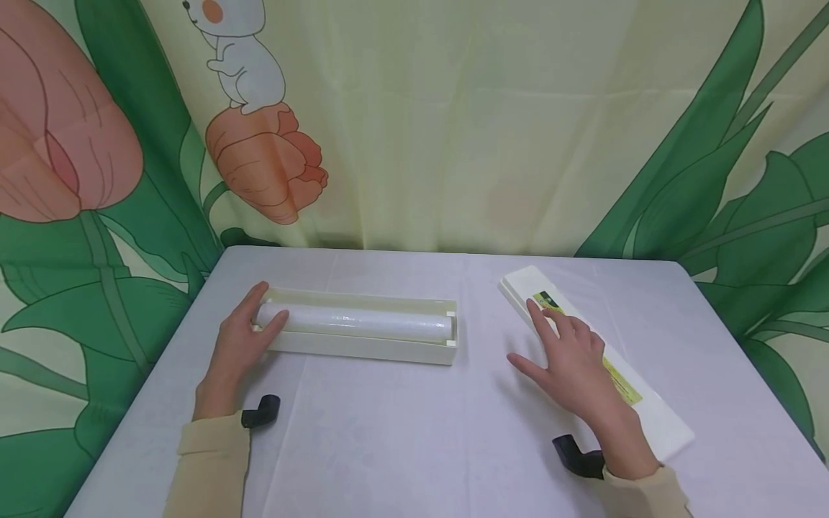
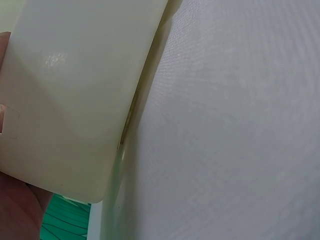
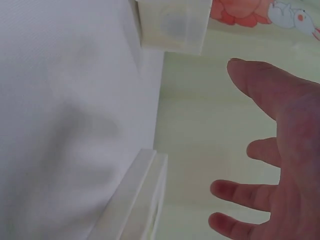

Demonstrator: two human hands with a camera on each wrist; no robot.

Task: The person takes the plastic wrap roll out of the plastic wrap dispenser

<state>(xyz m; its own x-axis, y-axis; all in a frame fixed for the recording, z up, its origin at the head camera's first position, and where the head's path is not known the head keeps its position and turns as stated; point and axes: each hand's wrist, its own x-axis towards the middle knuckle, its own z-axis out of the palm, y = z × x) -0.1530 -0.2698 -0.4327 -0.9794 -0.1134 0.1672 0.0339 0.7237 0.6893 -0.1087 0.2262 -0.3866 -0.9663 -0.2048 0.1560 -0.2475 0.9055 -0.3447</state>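
Note:
A long white cling film box (image 1: 363,349) lies uncovered on the table at centre left, with a roll of clear film (image 1: 363,322) inside it. My left hand (image 1: 237,349) grips the box's left end, the thumb over the roll's end and the fingers at the far corner. In the left wrist view the box wall (image 2: 75,100) hides most of that hand. On the right, a long white lid (image 1: 654,417) with a yellow-green label lies slanted. My right hand (image 1: 573,370) hovers over the lid, fingers spread and holding nothing; the right wrist view shows its fingers apart from the lid (image 3: 137,200).
A white cloth covers the table (image 1: 388,432). Behind it hangs a curtain (image 1: 453,144) printed with a rabbit, a carrot, a tulip and green leaves. A black wrist mount (image 1: 261,411) sits at the left cuff and another black mount (image 1: 576,457) at the right cuff.

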